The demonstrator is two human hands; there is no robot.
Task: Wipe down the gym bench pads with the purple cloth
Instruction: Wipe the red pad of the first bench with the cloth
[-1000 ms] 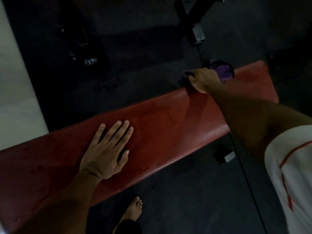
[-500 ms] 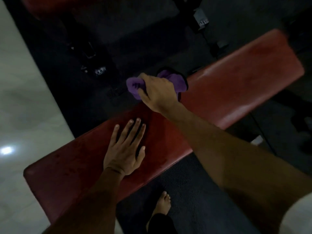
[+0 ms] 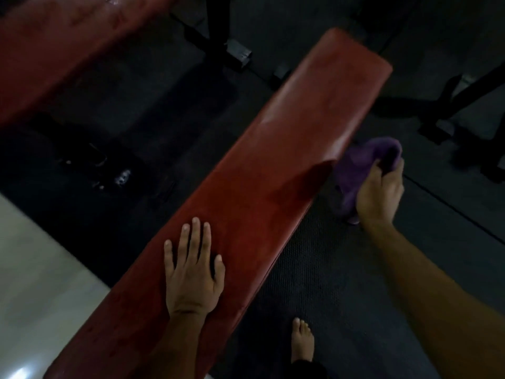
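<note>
Red vinyl covers the long bench pad [image 3: 262, 170], which runs from the lower left of the view up to its far end at upper right, and the wiping of it is the step in hand, now at the pad's long edge on the person's right. The left hand [image 3: 192, 272] lies flat on the pad's top near its near end, fingers spread and palm down, holding nothing; it looks to be steadying the body or the bench. The right hand [image 3: 379, 192] is off the pad, just beside that right edge toward the far end, its grip closed around the bunched purple cloth [image 3: 358, 170], with the fingers curled into the folds at the top and more cloth hanging below the palm. The cloth sits against or very close to the side face of the pad; whether it truly touches is hard to say in the dim light and blur. A second red pad [image 3: 62, 42] crosses the upper left corner, well apart from the first, above the dark rubber floor [image 3: 328, 269]. A bare foot [image 3: 302, 340] stands on that floor beside the near end of the bench. My reading is that the side edge is being wiped; the next move would call for pressing the cloth to that side face and drawing it along the edge, then taking up the other pad.
</note>
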